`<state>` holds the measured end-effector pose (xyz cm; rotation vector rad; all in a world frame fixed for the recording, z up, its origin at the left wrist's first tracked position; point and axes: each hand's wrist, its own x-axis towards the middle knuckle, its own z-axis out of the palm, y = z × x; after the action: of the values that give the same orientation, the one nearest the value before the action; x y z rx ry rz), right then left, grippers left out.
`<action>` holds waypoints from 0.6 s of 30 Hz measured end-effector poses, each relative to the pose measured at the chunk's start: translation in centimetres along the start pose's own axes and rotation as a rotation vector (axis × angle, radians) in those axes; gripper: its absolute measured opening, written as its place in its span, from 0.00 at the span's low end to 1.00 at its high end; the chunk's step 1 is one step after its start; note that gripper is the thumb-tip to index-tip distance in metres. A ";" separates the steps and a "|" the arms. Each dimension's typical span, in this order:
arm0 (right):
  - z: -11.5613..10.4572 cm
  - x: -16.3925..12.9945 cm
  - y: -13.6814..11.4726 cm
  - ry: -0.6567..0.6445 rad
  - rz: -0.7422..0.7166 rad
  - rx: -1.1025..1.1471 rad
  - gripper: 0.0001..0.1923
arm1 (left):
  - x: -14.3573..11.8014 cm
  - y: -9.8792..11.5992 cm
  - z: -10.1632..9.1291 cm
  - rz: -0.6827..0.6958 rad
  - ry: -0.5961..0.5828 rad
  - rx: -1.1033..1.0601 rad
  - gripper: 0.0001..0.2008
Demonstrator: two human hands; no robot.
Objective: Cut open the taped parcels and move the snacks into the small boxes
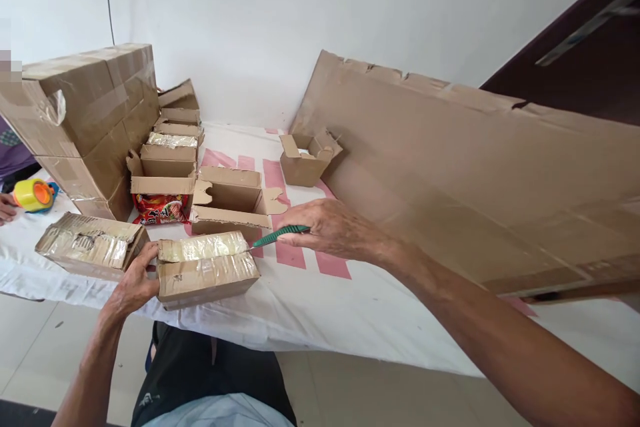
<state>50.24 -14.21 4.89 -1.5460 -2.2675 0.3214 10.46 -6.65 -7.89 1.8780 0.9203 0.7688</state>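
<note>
Evidently the step in hand was blade work on a taped box (210, 283), which sat at the near edge of the cloth-covered table (320, 327). To do it well, I judged: shallow blade, light pressure, tip in line with the top seam, box braced squarely, bracing fingers clear of the blade's line. Blade depth could not be made out.

Left hand (134, 283) against the box's left end, thumb and forefinger spread; other fingers partly hidden, so could not tell whether it clamped or merely braced. Right hand (325, 230) closed firmly round a green-handled cutter (280, 235), its tip by the seam at the box's right end.

Second taped box (90, 240) stood left of the first, past the left hand. Behind the first: an open box (230, 220), with a red packet (161, 209) to its left. Farther back and right: a small open box (301, 171), beside a large cardboard sheet (450, 173).
</note>
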 end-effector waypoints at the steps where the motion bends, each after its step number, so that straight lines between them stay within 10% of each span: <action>1: -0.4 0.2 -0.2 -0.026 -0.013 0.004 0.14 | 0.0 -0.1 -0.1 0.010 0.006 0.003 0.22; 18: 1.3 2.7 -1.3 -0.084 -0.108 0.181 0.13 | -0.7 0.0 -0.2 0.002 -0.032 0.025 0.26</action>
<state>47.75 -12.12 4.74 -1.3376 -2.3034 0.5551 9.96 -7.16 -7.95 1.9076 0.9118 0.7296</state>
